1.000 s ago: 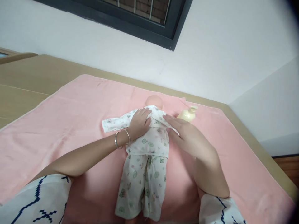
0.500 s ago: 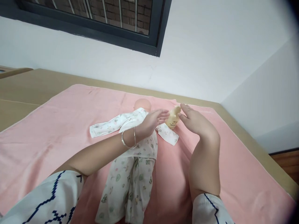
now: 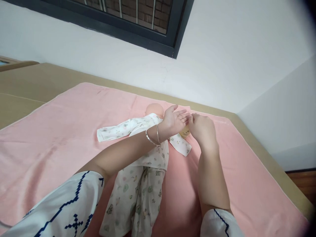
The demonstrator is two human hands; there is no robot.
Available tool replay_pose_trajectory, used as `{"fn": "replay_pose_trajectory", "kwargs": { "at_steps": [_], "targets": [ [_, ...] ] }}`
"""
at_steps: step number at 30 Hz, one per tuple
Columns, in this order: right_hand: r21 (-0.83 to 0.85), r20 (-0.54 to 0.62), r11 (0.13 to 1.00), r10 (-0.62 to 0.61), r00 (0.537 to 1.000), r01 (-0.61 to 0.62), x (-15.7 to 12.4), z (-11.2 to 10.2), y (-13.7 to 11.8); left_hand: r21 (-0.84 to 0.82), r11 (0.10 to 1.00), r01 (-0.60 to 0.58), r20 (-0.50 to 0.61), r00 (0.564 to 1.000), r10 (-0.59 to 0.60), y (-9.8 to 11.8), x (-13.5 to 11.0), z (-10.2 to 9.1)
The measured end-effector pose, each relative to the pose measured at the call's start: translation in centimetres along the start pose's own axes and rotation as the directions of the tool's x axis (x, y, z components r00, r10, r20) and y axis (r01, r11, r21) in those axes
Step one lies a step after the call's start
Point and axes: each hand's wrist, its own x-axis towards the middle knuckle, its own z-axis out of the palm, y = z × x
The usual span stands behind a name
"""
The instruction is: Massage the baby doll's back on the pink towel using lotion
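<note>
My left hand is open with the palm turned up and the fingers spread, over the chest and right-hand sleeve of a baby doll. Close against its fingertips is my right hand, back uppermost and fingers curled in; whatever they may hold is hidden. A pale yellow bottle with dark lettering stands behind both hands, mostly covered by them. The doll lies face hidden, head away from me, in a white printed top and matching trousers. A silver bangle circles my left wrist.
Under the doll a pink blanket is spread over a tan tabletop. A white wall and a dark-framed window stand behind it. Another wall rises at the right.
My left hand has turned palm up and moved right. My right hand has curled its fingers and come left to meet it, now covering more of the bottle. The view has shifted slightly.
</note>
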Motion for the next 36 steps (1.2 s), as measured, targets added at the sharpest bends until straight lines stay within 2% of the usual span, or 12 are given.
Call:
{"fn": "replay_pose_trajectory", "kwargs": {
  "at_steps": [5, 9, 12, 18, 23, 28, 30, 32, 34, 36],
  "targets": [
    [-0.088, -0.082, 0.99, 0.104, 0.991, -0.112, 0.4, 0.6, -1.0, 0.014, 0.996, 0.084, 0.013, 0.996, -0.084, 1.3, -3.7, -2.6],
    [-0.135, -0.129, 0.974, 0.166, 0.978, -0.183, 0.7, 1.1, -1.6, 0.037, 0.995, 0.093, -0.056, 0.994, -0.091, 3.9, -7.6, -4.4],
    [-0.151, -0.141, 0.961, 0.21, 0.967, -0.231, 1.1, 1.4, -2.2, 0.065, 0.996, 0.058, -0.088, 0.995, -0.052, 6.0, -9.4, -5.3],
    [-0.095, -0.07, 0.932, 0.344, 0.936, -0.349, 2.0, 0.6, -3.1, 0.109, 0.994, -0.003, -0.101, 0.995, 0.015, 8.9, -10.1, -5.9],
    [-0.059, -0.003, 0.915, 0.399, 0.917, -0.399, 2.2, -0.5, -2.8, 0.104, 0.991, -0.083, -0.045, 0.995, 0.088, 10.2, -11.3, -5.4],
    [-0.002, 0.02, 0.915, 0.403, 0.915, -0.403, 2.1, -0.4, -2.6, 0.097, 0.989, -0.111, -0.04, 0.993, 0.115, 10.3, -12.2, -5.4],
    [0.055, 0.027, 0.909, 0.413, 0.91, -0.414, 1.8, -0.2, -2.6, 0.096, 0.991, -0.097, -0.039, 0.994, 0.101, 10.2, -12.4, -5.5],
    [0.136, 0.081, 0.901, 0.404, 0.911, -0.412, 1.3, -0.4, -2.8, 0.097, 0.992, -0.082, -0.04, 0.996, 0.086, 10.1, -12.6, -5.5],
    [0.234, 0.131, 0.893, 0.363, 0.923, -0.385, 0.3, -0.8, -3.5, 0.105, 0.991, -0.082, -0.039, 0.995, 0.086, 10.0, -12.8, -5.5],
    [0.351, 0.105, 0.886, 0.285, 0.953, -0.304, -1.1, -1.4, -4.8, 0.117, 0.989, -0.085, -0.043, 0.995, 0.091, 9.7, -13.0, -5.3]
  ]
}}
